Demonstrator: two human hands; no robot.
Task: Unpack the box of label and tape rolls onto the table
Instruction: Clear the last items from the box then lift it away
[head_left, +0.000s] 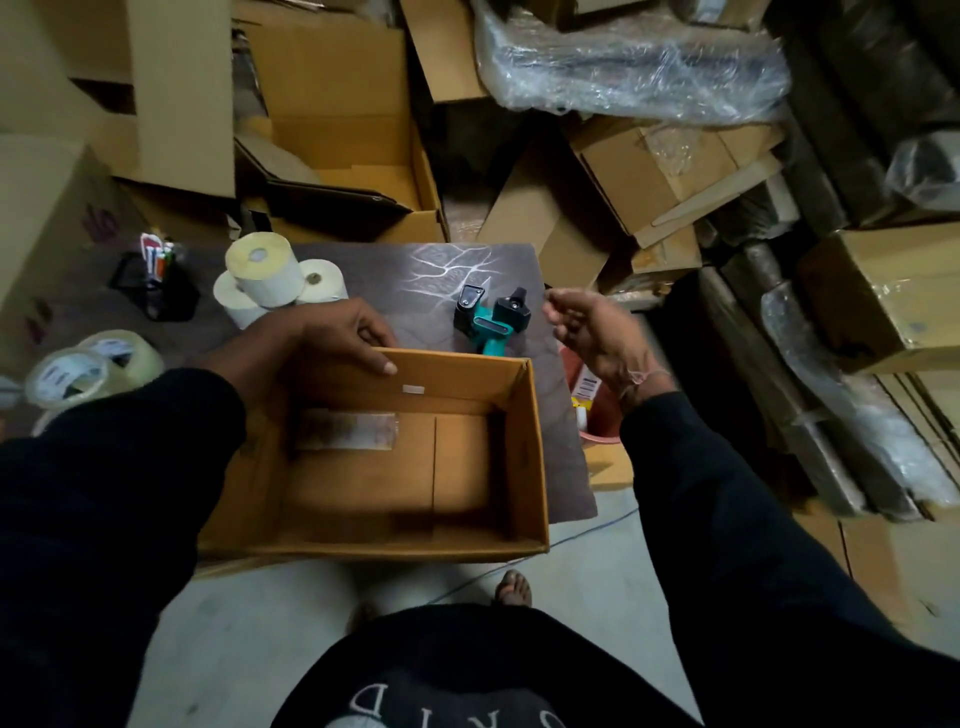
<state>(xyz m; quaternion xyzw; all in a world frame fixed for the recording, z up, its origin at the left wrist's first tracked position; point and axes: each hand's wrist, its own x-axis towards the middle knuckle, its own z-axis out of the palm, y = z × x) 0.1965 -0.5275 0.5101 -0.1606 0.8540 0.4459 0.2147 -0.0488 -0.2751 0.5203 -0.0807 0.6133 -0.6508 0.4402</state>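
1. Open brown cardboard box (535, 457) sitting on the dark table (395, 270), near its front edge, with nothing inside but a taped bottom.
2. Left hand (332, 332) gripping the far wall of the box, fingers (384, 364) curled over the rim, thumb side behind.
3. Right hand (597, 332) up in the air just right of the box, loosely half open, holding nothing, a bit blurred.
4. Three cream paper label rolls (270, 280) stacked close together on the table behind the left hand.
5. Two clear tape rolls (88, 369) at the left of the table, touching each other, partly hidden by the dark sleeve.
6. Teal and black tape gun (488, 322) lying on the table just behind the box.
7. Black pen holder (156, 280) with pens at the far left of the table.
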